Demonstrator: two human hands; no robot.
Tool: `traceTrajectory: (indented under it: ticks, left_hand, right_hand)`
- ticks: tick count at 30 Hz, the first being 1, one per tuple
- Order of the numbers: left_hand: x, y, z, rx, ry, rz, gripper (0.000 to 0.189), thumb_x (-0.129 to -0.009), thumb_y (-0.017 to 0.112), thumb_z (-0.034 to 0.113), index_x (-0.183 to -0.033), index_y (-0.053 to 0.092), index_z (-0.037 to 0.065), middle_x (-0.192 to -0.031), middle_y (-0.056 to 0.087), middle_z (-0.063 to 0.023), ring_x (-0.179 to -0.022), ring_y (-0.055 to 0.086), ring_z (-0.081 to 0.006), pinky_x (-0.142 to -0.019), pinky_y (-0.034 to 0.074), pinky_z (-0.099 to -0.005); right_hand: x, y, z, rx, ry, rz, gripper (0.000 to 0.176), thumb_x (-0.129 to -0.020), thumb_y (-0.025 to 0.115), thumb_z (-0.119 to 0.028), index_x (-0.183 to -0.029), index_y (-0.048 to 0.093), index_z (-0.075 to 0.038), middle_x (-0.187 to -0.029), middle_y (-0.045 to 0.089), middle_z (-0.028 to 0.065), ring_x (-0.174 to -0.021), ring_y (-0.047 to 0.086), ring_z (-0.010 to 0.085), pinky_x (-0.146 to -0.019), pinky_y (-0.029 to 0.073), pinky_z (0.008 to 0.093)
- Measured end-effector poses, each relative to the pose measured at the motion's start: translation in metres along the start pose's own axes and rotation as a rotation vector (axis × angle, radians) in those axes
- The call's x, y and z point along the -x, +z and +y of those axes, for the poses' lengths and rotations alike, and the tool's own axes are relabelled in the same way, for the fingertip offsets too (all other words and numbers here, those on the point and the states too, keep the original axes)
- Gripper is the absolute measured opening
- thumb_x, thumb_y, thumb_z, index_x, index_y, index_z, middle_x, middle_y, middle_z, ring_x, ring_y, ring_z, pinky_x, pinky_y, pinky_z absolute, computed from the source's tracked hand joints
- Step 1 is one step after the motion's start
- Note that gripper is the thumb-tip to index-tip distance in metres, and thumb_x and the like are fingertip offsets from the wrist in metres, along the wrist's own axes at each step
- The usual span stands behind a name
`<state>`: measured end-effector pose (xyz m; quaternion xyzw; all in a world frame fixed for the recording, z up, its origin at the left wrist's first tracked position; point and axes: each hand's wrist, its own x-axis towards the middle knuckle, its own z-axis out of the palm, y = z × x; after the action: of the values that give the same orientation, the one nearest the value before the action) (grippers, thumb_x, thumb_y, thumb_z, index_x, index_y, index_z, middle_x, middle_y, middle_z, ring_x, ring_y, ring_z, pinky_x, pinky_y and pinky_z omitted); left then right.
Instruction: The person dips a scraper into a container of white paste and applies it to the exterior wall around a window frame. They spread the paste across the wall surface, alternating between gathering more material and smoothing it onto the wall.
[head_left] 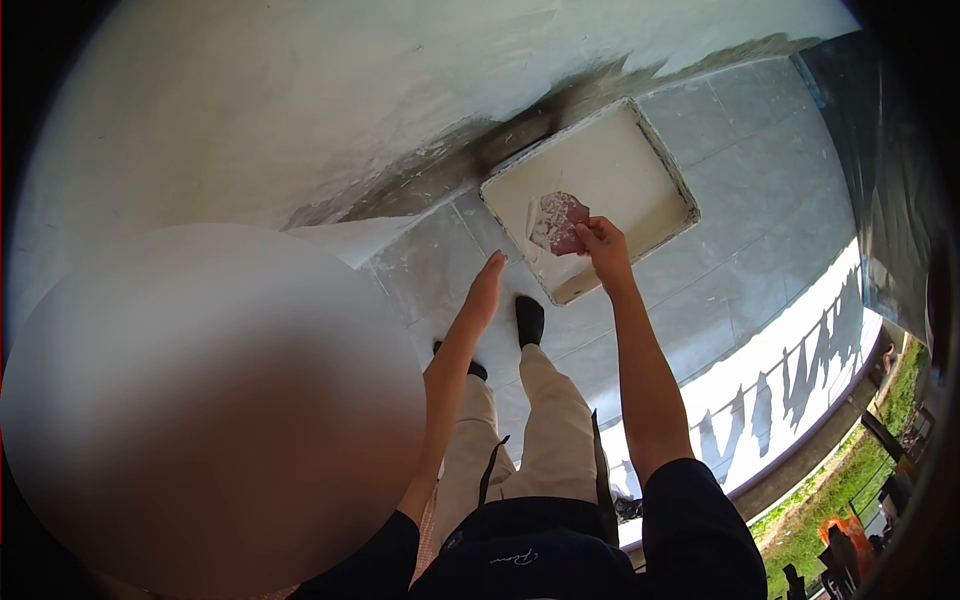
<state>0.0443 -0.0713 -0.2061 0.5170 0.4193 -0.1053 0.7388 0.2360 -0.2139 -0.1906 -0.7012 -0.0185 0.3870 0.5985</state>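
Blurred roundness (220,410) looms nearest. The right hand (607,250) pinches a reddish, pale-crusted scrap (556,222) over the tray (686,205); the left hand (486,288), seemingly straight-fingered, shows nothing held. The scrap looks light, stiffish, possibly slippery where coated; its cleaner edge suits gripping.

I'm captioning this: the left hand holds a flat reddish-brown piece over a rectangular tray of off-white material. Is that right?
Not quite: in the head view, the right hand, not the left hand, holds the flat reddish-brown piece over the rectangular tray of off-white material.
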Motion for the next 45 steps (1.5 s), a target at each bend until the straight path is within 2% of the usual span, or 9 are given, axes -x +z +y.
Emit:
traceTrajectory:
  ticks: [3, 7, 9, 16, 21, 27, 34, 38, 45]
  left_hand:
    - [0.017, -0.002, 0.028, 0.029, 0.060, 0.101, 0.062, -0.105, 0.033, 0.039, -0.147, 0.029, -0.007, -0.154, 0.034, -0.0180, -0.145, 0.028, -0.0242, -0.118, 0.020, -0.0305]
    - [0.043, -0.016, 0.065, 0.053, 0.129, 0.118, 0.065, -0.105, 0.033, 0.041, -0.148, 0.027, -0.007, -0.153, 0.034, -0.0179, -0.144, 0.028, -0.0237, -0.118, 0.020, -0.0316]
    - [0.052, -0.033, 0.077, -0.077, 0.202, 0.054, 0.076, -0.099, 0.028, 0.061, -0.155, 0.019, 0.011, -0.158, 0.030, -0.0089, -0.147, 0.024, -0.0261, -0.114, 0.021, -0.0497]
    - [0.120, -0.063, 0.165, -0.044, 0.422, 0.114, 0.074, -0.099, 0.024, 0.062, -0.156, 0.018, 0.014, -0.158, 0.029, -0.0082, -0.147, 0.023, -0.0251, -0.115, 0.020, -0.0489]
    - [0.182, -0.082, 0.228, -0.213, 0.779, 0.216, 0.061, -0.106, 0.032, 0.039, -0.150, 0.025, -0.001, -0.154, 0.035, -0.0170, -0.143, 0.030, -0.0251, -0.116, 0.022, -0.0342]
    - [0.271, -0.119, 0.300, -0.520, 1.159, 0.533, 0.043, -0.102, 0.044, 0.020, -0.139, 0.044, 0.000, -0.136, 0.053, -0.0201, -0.129, 0.048, -0.0324, -0.109, 0.036, -0.0396]
    - [0.382, -0.151, 0.389, -0.776, 1.630, 0.831, 0.035, -0.091, 0.055, 0.007, -0.125, 0.054, 0.002, -0.121, 0.060, -0.0168, -0.117, 0.053, -0.0356, -0.100, 0.042, -0.0432]
    - [0.430, -0.163, 0.434, -0.879, 1.860, 0.967, 0.038, -0.083, 0.059, 0.004, -0.121, 0.056, 0.003, -0.118, 0.061, -0.0144, -0.114, 0.054, -0.0351, -0.098, 0.043, -0.0432]
    - [0.496, -0.185, 0.526, -1.068, 2.061, 1.274, 0.042, -0.075, 0.059, 0.001, -0.117, 0.057, 0.003, -0.118, 0.060, -0.0129, -0.117, 0.050, -0.0357, -0.099, 0.040, -0.0446]
  right_hand:
    - [0.004, 0.012, -0.023, -0.007, -0.029, -0.006, 0.012, -0.093, 0.066, -0.014, -0.096, 0.061, -0.003, -0.081, 0.064, 0.0003, -0.067, 0.056, 0.0073, -0.064, 0.047, 0.0243]
    - [0.012, 0.030, -0.070, -0.088, -0.093, -0.048, 0.014, -0.091, 0.067, -0.012, -0.099, 0.060, -0.004, -0.084, 0.065, 0.0019, -0.069, 0.058, 0.0086, -0.067, 0.050, 0.0253]
    - [0.022, 0.044, -0.099, -0.252, -0.120, -0.066, 0.017, -0.088, 0.067, -0.006, -0.102, 0.057, -0.003, -0.084, 0.066, 0.0044, -0.072, 0.061, 0.0107, -0.068, 0.052, 0.0259]
    - [0.066, 0.102, -0.218, -0.449, -0.272, -0.227, 0.021, -0.086, 0.067, -0.003, -0.104, 0.056, -0.005, -0.101, 0.063, 0.0058, -0.089, 0.062, 0.0135, -0.076, 0.053, 0.0290]
    - [0.113, 0.149, -0.301, -0.496, -0.412, -0.363, 0.020, -0.088, 0.063, -0.003, -0.107, 0.056, -0.005, -0.102, 0.063, 0.0063, -0.092, 0.063, 0.0158, -0.083, 0.053, 0.0331]
    - [0.178, 0.209, -0.391, -0.583, -0.590, -0.527, 0.018, -0.089, 0.058, 0.000, -0.106, 0.056, -0.004, -0.105, 0.064, 0.0103, -0.094, 0.065, 0.0190, -0.084, 0.055, 0.0349]
    - [0.233, 0.251, -0.474, -0.632, -0.771, -0.724, 0.024, -0.090, 0.050, 0.001, -0.113, 0.053, 0.002, -0.114, 0.064, 0.0176, -0.106, 0.065, 0.0371, -0.098, 0.053, 0.0482]
    - [0.254, 0.268, -0.515, -0.603, -0.900, -0.763, 0.024, -0.090, 0.051, 0.002, -0.114, 0.053, 0.002, -0.115, 0.063, 0.0169, -0.107, 0.065, 0.0338, -0.098, 0.053, 0.0488]
    - [0.280, 0.288, -0.586, -0.507, -1.221, -0.607, 0.019, -0.090, 0.062, -0.004, -0.108, 0.057, -0.003, -0.102, 0.065, 0.0064, -0.091, 0.062, 0.0119, -0.079, 0.053, 0.0298]
